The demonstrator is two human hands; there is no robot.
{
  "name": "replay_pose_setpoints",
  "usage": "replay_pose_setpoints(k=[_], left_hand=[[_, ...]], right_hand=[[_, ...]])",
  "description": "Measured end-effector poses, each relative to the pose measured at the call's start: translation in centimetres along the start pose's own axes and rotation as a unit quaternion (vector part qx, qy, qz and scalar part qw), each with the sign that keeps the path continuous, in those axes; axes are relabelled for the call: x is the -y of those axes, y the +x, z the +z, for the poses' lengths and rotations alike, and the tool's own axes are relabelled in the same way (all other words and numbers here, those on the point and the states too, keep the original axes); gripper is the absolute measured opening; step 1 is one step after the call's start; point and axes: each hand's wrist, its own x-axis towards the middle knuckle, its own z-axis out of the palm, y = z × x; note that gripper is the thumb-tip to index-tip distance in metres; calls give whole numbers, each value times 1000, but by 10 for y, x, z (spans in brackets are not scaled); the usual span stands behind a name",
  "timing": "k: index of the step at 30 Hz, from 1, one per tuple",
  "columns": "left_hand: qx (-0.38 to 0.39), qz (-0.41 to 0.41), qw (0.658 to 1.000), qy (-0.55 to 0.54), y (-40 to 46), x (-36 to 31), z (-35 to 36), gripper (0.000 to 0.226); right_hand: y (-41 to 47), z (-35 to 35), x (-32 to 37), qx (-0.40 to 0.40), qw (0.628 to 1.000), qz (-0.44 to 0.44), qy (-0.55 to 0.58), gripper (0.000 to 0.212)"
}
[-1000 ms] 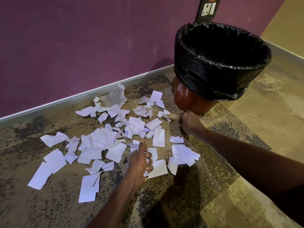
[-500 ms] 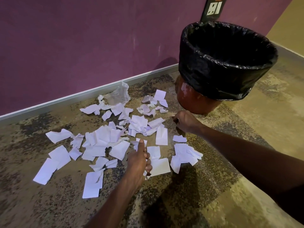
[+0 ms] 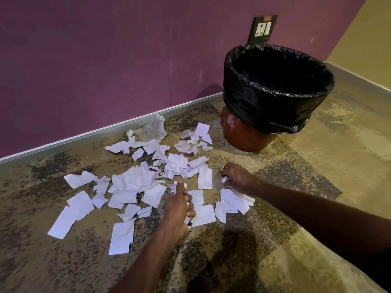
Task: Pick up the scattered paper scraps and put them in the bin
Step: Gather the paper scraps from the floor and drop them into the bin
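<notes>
White paper scraps [image 3: 135, 182] scattered across a mottled brown carpet floor [image 3: 42, 261], most in a loose heap left of centre, a few more near the foot of the bin [image 3: 275, 89]. Bin upright at upper right, brown body, lined with a black bag [image 3: 254, 102] folded over the rim; inside too dark to tell what lies in it. Left hand [image 3: 178, 210] low over the scraps at centre, thumb up, fingers curled round small bits of white paper peeping out under the knuckles. Right hand [image 3: 239, 178] just beside a tall scrap [image 3: 204, 178] and above a small pile of scraps [image 3: 234, 201], fingers bent down and pinching a small white scrap [image 3: 224, 179] at floor level. Both forearms stretched in from the lower edge. Crumpled clear plastic [image 3: 153, 129] by the skirting board [image 3: 84, 136], at the far edge of the scraps. Purple wall [image 3: 105, 60] behind, with a dark socket plate [image 3: 262, 29] above the bin.
</notes>
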Motion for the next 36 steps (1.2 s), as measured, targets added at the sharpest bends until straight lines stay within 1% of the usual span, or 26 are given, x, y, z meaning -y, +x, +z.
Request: replay_pose_setpoints(k=[1,2,4,7,10,13,16,18,20,22,24,27,29,30,33,34,36], left_hand=[[-6,6,1000,-8,-3,-1,-1,40],[-15,16,1000,-13,-6,-2,-1,39],[-34,32,999,-14,-10,-2,-3,38],[-35,32,999,-21,-17,-3,0,38],[-25,26,999,-16,-22,-8,6,40],[-9,39,999,8,-30,-18,17,42],[-1,46,999,24,-33,-37,30,45],[18,52,998,22,-34,-54,40,45],[49,53,997,7,-39,-73,53,42],[78,54,995,-13,-46,-93,71,43],[103,59,993,-12,-52,-115,93,49],[171,76,982,-1,-55,-143,134,62],[217,68,974,-22,-59,-157,161,69],[237,65,969,-26,-61,-163,175,72],[290,82,954,-10,-70,-180,213,86],[300,87,950,-1,-73,-186,224,91],[299,99,949,19,-78,-197,245,94]], right_hand=[[-3,1,2,-6,1000,-5,3,6],[-4,1,5,-4,1000,-12,9,4],[-6,0,8,9,999,-25,23,17],[-8,-12,13,-3,999,-22,39,15],[-8,-35,19,-33,997,0,72,15],[-11,-61,25,-57,991,27,114,16],[-16,-88,33,-111,979,47,162,16],[-21,-110,43,-153,969,53,185,17],[-25,-130,52,-180,948,57,254,17],[-29,-148,59,-208,921,61,323,13],[-32,-165,66,-238,899,68,361,11],[-35,-187,76,-278,862,59,420,11],[-37,-201,81,-308,834,56,453,8],[-36,-209,83,-326,820,58,467,9],[-32,-233,77,-390,786,67,475,10],[-30,-241,75,-406,772,74,483,9],[-24,-255,68,-437,740,92,503,11]])
